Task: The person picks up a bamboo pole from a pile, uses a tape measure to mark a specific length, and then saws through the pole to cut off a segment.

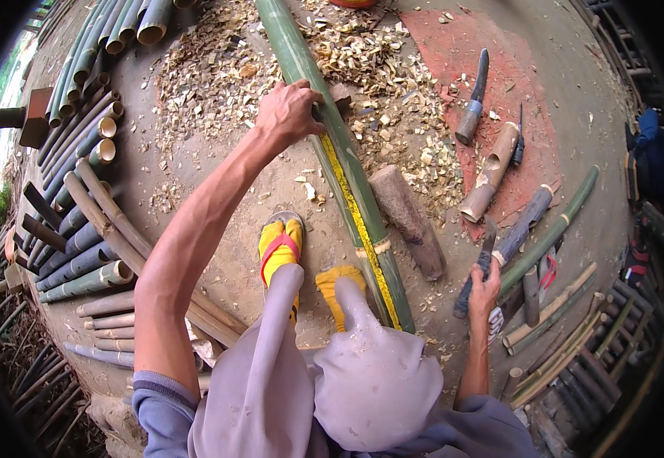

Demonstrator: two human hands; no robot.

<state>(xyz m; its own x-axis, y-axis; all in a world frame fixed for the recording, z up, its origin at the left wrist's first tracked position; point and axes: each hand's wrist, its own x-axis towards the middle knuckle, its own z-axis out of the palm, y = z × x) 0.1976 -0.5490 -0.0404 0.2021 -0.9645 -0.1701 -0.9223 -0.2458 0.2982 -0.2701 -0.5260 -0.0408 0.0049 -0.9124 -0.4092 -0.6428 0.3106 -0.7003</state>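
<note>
Dirt floor littered with wood chips. From my head camera, my left hand grips one long green bamboo pole at twelve o'clock, yellow tape measure alongside it; my right hand, at four, clenches one knife.

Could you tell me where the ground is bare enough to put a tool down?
Bare dirt lies between the stacked bamboo poles and the long green bamboo pole, left of the left hand. Wood chips crowd the top; the right hand sits among tools and offcuts.
</note>
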